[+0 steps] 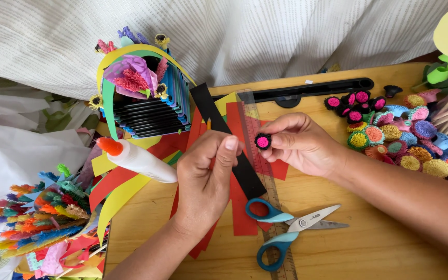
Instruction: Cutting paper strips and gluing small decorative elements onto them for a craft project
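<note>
My left hand (206, 179) grips a white glue bottle (140, 161) with an orange cap, lying sideways and pointing left. My right hand (299, 142) pinches a small rolled paper flower (263, 140), black fringe around a pink centre, between thumb and fingers. The two hands almost touch above a black paper strip (224, 135) and red paper strips (242, 207) on the wooden table (348, 249).
Blue-handled scissors (286, 231) and a clear ruler (265, 176) lie below my hands. A heap of coloured paper flowers (405, 140) sits at right. A paper basket of black and coloured strips (146, 98) stands at back left, fringed paper stems (37, 218) at lower left.
</note>
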